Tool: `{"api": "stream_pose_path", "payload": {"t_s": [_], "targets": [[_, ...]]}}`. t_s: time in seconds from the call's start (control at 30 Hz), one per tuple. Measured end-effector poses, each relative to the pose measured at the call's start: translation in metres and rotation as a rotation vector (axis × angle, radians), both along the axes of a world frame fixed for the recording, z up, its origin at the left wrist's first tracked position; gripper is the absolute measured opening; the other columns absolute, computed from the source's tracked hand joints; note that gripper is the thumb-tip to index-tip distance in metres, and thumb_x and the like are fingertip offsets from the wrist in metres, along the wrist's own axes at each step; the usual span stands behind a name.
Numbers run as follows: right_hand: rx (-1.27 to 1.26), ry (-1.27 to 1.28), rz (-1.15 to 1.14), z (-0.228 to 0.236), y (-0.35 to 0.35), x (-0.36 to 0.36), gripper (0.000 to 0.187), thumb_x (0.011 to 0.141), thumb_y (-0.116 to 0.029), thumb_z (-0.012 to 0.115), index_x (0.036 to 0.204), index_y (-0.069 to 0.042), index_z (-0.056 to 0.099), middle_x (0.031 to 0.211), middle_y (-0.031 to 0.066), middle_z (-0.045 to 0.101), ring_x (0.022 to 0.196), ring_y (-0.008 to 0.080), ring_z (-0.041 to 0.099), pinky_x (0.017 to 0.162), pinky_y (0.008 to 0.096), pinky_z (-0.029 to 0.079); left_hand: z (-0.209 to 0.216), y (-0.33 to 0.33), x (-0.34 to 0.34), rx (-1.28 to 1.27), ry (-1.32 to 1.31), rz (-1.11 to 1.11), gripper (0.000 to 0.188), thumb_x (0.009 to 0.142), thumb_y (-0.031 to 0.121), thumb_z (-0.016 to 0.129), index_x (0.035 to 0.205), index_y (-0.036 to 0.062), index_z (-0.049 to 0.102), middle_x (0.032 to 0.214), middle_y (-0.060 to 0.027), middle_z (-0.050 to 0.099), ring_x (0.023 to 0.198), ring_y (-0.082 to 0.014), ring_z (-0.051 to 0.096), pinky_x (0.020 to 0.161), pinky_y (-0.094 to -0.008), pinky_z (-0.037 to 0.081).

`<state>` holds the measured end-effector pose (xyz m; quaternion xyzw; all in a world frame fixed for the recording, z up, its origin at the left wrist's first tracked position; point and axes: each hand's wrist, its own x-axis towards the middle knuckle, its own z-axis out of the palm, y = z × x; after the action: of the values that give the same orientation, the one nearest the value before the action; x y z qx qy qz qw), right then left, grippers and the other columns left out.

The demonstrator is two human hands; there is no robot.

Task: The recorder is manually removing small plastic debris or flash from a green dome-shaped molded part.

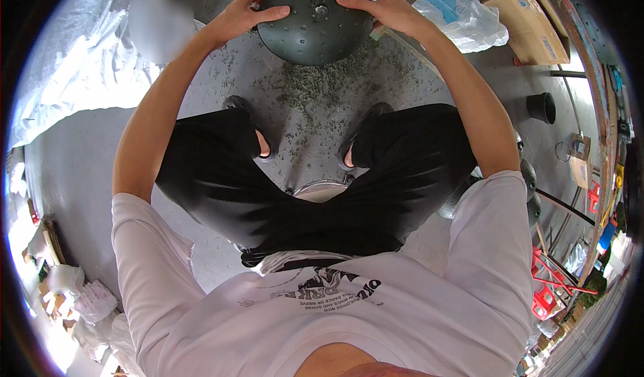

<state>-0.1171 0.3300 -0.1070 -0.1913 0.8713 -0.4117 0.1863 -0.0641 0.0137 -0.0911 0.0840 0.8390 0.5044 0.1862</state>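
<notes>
A large dark green ball [312,31], dotted with small raised studs or holes, is held out in front of me at the top of the view. My left hand [248,16] grips its left side, thumb laid over the near surface. On the opposite side my right hand [388,8] does the same, its thumb pointing inward. Fingers of both hands partly disappear behind the ball, and its top is cut off by the frame. Small green scraps [315,88] lie scattered over the grey floor below it, between my feet.
White plastic sheeting [80,75] spreads at the left. To the right are a clear plastic bag [466,25], a cardboard box [523,27] and a black bucket [541,108]. More dark green round pieces [528,176] sit beside my right elbow, with red stools [545,302] farther back.
</notes>
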Motion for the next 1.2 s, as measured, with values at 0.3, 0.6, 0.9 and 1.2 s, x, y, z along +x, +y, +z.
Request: {"api": "stream_pose_path", "payload": {"t_s": [0.3, 0.6, 0.9, 1.2], "targets": [[-0.023, -0.046, -0.026, 0.000, -0.003, -0.001, 0.111, 0.078, -0.080, 0.064, 0.147, 0.004, 0.044, 0.130, 0.0252, 0.062, 0.116, 0.0364, 0.066, 0.087, 0.0465, 0.061, 0.006, 0.002, -0.002, 0.047, -0.013, 0.045, 0.101, 0.082, 0.062, 0.077, 0.157, 0.0102, 0.034, 0.152, -0.0180, 0.044, 0.131, -0.0336, 0.048, 0.106, -0.0479, 0.043], [-0.019, -0.049, -0.013, 0.003, -0.005, 0.001, 0.111, 0.079, -0.080, 0.063, 0.147, 0.006, 0.044, 0.134, 0.0269, 0.059, 0.120, 0.0394, 0.063, 0.088, 0.0489, 0.061, 0.008, 0.001, 0.001, 0.032, 0.013, 0.057, 0.097, 0.086, 0.064, 0.072, 0.156, 0.0070, 0.036, 0.153, -0.0170, 0.043, 0.134, -0.0327, 0.047, 0.108, -0.0458, 0.042], [-0.028, -0.057, -0.021, 0.003, -0.005, 0.001, 0.108, 0.080, -0.079, 0.062, 0.145, 0.006, 0.047, 0.134, 0.0266, 0.060, 0.121, 0.0391, 0.063, 0.087, 0.0498, 0.061, 0.007, 0.003, 0.003, 0.046, 0.043, 0.058, 0.095, 0.088, 0.063, 0.070, 0.156, 0.0056, 0.036, 0.152, -0.0174, 0.045, 0.135, -0.0319, 0.048, 0.109, -0.0441, 0.042], [-0.042, -0.073, -0.018, 0.001, -0.005, 0.000, 0.107, 0.080, -0.080, 0.061, 0.145, 0.004, 0.047, 0.133, 0.0257, 0.060, 0.121, 0.0386, 0.063, 0.087, 0.0485, 0.062, -0.028, -0.007, -0.002, -0.072, 0.265, 0.131, 0.092, 0.083, 0.076, 0.065, 0.151, 0.0149, 0.050, 0.117, -0.0166, 0.063, 0.113, -0.0284, 0.061, 0.099, -0.0372, 0.047]]}}
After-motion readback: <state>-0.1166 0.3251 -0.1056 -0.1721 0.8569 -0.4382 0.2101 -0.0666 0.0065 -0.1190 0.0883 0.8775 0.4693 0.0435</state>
